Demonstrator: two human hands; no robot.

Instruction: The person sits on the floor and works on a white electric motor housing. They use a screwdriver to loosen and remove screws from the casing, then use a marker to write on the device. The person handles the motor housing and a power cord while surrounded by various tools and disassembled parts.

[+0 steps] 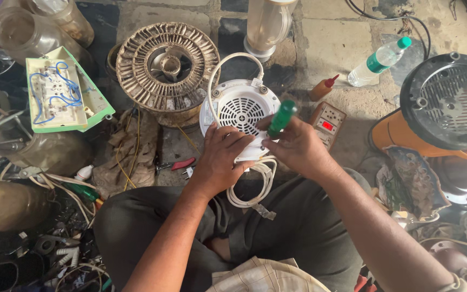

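A round white appliance base [239, 108] with a vented underside lies upside down on the floor in front of my knees. My left hand [220, 159] grips its near edge and steadies it. My right hand [298, 148] is closed around a green-handled screwdriver [281, 118], whose tip points down at the base's near rim. The base's white power cord [255, 186] loops over the top of the base and coils under my hands.
A dusty round fan grille [167, 65] lies behind the base. An open green switch box with blue wires [63, 94] sits at left, a white socket board [328, 123] and small orange bottle [322, 89] at right, then a plastic water bottle [379, 60] and an orange-bodied motor [444, 108]. Red-handled pliers [177, 164] lie beside my left hand.
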